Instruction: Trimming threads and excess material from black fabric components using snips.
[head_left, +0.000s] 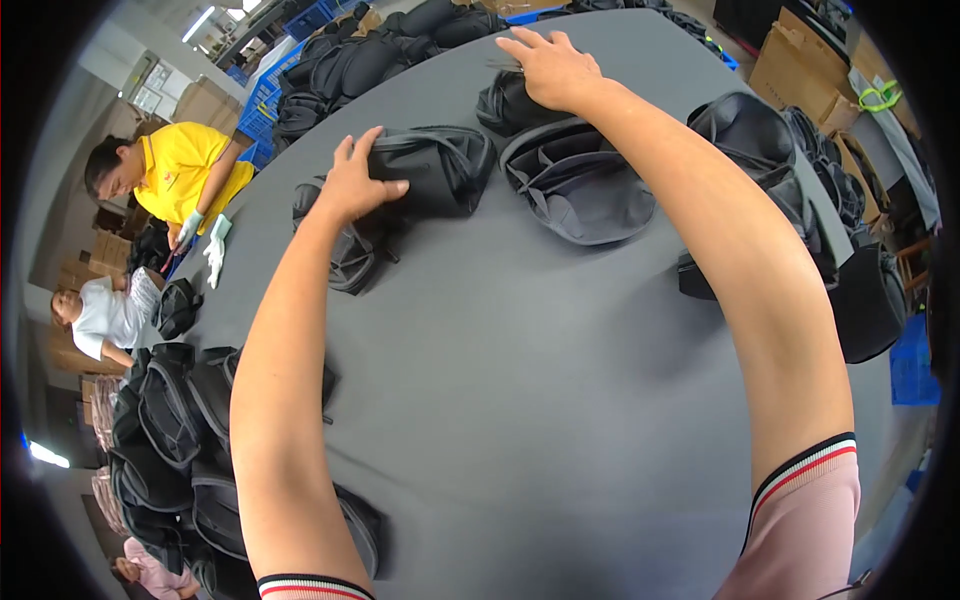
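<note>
My left hand (354, 187) is open, thumb and fingers spread, at the left side of a black bag (425, 175) that lies on its side. Over a smaller black bag (513, 103) farther off is my right hand (552, 68), its upper fingers apart. Thin pointed metal blades, like thread snips (505, 66), stick out from beneath this hand; the palm and their handle are hidden. Between my forearms an unzipped black bag (580, 185) shows its grey inside and divider pockets. Partly behind my left wrist sits another small black bag (352, 258).
Black bags (175, 430) are heaped at the left, with more bags (375, 65) along the table's far edge near a blue crate (262, 105). Others (760, 150) stand at right. A person in yellow (185, 175) works across the grey table (540, 400), near a white glove (215, 255).
</note>
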